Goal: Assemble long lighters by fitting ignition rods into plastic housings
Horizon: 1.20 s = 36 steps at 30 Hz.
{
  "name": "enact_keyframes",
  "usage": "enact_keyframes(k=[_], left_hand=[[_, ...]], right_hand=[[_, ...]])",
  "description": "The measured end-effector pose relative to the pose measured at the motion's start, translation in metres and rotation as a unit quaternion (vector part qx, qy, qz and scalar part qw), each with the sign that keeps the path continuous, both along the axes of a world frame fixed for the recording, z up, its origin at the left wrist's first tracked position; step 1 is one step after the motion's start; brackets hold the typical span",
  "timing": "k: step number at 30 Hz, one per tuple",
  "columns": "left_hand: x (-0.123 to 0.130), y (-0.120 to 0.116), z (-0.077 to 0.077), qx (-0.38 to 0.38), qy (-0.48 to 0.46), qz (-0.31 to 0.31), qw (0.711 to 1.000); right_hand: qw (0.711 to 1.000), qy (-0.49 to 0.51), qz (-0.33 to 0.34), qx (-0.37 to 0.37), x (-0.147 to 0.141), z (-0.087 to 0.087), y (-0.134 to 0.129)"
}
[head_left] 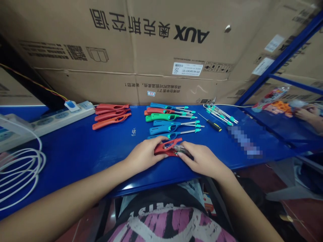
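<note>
My left hand is closed around a red lighter casing above the table's front edge. The casing's two halves look parted on the right side. There my right hand pinches a dark, shiny lighter part, partly hidden by the fingers. Just beyond my hands lies a row of lighters with metal stems, among them a blue lighter and a green lighter. Red-orange lighter casings are stacked farther left. Small screws lie between the two groups.
A screwdriver and metal stems with teal ends lie at the right. A power strip and coiled white cable occupy the left. Behind stands a large cardboard box. Another person's hand is near orange pieces.
</note>
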<state>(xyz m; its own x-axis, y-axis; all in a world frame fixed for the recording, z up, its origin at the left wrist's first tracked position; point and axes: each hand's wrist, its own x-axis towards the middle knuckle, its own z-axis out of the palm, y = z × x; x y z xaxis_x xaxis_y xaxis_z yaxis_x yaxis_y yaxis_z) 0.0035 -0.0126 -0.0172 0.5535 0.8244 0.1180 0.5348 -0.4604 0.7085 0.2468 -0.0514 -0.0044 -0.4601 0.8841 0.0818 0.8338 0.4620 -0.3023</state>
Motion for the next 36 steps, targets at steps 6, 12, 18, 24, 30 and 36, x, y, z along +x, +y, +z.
enact_keyframes(k=[6, 12, 18, 24, 30, 36], left_hand=[[-0.007, 0.001, 0.015, 0.008, 0.089, 0.001, 0.996], [-0.021, 0.006, 0.032, 0.023, 0.145, -0.002, 0.989], [-0.012, -0.007, 0.027, 0.05, 0.158, -0.057, 0.985], [-0.008, -0.015, 0.015, 0.087, 0.185, -0.055, 0.977], [-0.008, -0.009, 0.006, 0.123, 0.165, -0.086, 0.975], [-0.01, 0.001, 0.018, 0.182, 0.18, -0.124, 0.959]], right_hand=[[0.997, 0.079, -0.001, 0.027, 0.003, -0.005, 0.01], [0.958, 0.114, -0.23, 0.126, 0.075, 0.024, 0.094], [0.938, 0.008, -0.345, 0.034, 0.132, 0.04, 0.183], [0.915, 0.005, -0.395, 0.082, 0.13, 0.026, 0.2], [0.962, 0.057, -0.231, 0.136, 0.077, 0.035, 0.164], [0.979, 0.062, 0.191, 0.017, 0.01, 0.031, 0.114]])
